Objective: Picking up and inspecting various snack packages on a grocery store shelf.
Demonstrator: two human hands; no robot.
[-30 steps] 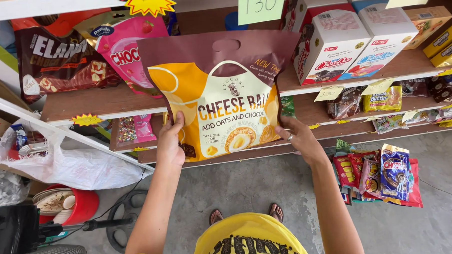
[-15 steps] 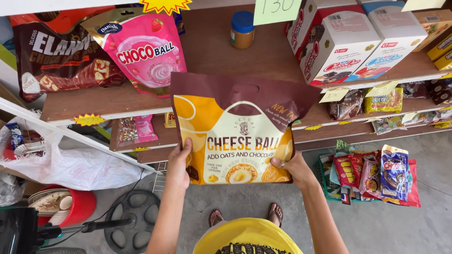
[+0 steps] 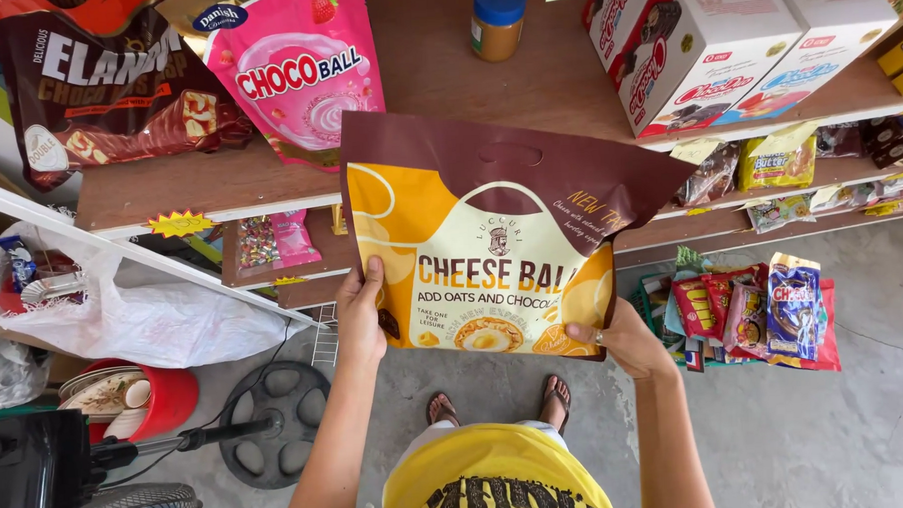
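I hold a large snack bag (image 3: 491,233), brown on top and yellow below, upright in front of the wooden shelves. My left hand (image 3: 362,319) grips its lower left corner. Its lower right corner sits in my right hand (image 3: 622,336), which wears a ring. Behind the bag, on the top shelf (image 3: 219,187), lie a pink snack bag (image 3: 300,74) and a dark brown snack bag (image 3: 106,91). A small jar with a blue lid (image 3: 496,20) stands farther back.
White and red boxes (image 3: 724,44) fill the shelf's right side. Small snack packets (image 3: 769,163) line the lower shelves. A basket of colourful packets (image 3: 754,314) sits on the concrete floor at right. At left are a white plastic bag (image 3: 144,325), a red bowl (image 3: 166,399) and a fan base (image 3: 267,421).
The snack bag has come away from the top shelf, down and toward me, with both hands on its lower corners. The jar and pink bag behind it are now uncovered.
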